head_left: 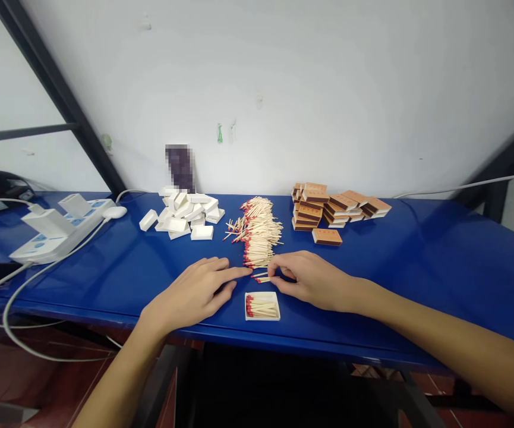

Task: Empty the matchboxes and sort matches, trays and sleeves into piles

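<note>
A long pile of red-tipped matches (259,229) lies on the blue table. My left hand (194,291) rests on the table left of the pile's near end, its index fingertip touching the match heads there and its fingers apart. On the other side, my right hand (305,279) pinches the plain ends of a few loose matches (262,277) between thumb and index finger. Nearer the table's front edge sits a white open matchbox tray (278,314), partly filled with matches whose heads point left.
White empty trays (185,215) are heaped behind on the left, and brown matchbox sleeves (310,214) are stacked at the back right. A power strip (56,238) with plugs and white cables lies far left. The wall (257,119) stands behind the table (417,267).
</note>
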Demonstrator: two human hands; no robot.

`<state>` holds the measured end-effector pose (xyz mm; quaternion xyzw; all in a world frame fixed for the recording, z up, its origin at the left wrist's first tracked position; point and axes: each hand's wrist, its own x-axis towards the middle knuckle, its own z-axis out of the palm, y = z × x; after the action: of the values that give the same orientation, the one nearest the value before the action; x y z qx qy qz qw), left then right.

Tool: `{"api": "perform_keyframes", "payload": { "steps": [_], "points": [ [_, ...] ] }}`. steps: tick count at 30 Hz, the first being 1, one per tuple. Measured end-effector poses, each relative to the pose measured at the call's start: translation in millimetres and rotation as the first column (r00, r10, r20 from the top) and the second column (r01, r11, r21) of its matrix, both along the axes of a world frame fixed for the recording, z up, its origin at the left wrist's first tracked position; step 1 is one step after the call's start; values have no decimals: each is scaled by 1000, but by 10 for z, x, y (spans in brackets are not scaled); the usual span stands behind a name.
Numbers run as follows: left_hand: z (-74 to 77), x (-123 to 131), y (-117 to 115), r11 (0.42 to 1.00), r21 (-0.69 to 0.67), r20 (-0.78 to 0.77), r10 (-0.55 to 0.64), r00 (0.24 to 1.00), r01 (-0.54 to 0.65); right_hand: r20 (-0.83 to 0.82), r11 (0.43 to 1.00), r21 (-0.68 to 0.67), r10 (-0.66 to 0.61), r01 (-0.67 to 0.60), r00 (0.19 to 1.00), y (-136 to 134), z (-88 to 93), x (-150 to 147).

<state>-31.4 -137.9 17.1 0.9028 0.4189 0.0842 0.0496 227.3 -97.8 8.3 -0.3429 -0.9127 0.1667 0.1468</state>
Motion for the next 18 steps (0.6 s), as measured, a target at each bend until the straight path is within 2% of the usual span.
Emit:
{"api": "perform_keyframes", "payload": {
  "steps": [7, 18],
  "points": [
    [-16, 1, 9, 1000, -1, -5, 12, 1000, -12, -77, 994, 104, -20, 28, 997, 14, -80, 2],
    [-24, -5, 13, 1000, 15, 6, -7, 1000, 7, -75, 994, 109, -23, 31, 997, 14, -78, -5]
  ]
}}
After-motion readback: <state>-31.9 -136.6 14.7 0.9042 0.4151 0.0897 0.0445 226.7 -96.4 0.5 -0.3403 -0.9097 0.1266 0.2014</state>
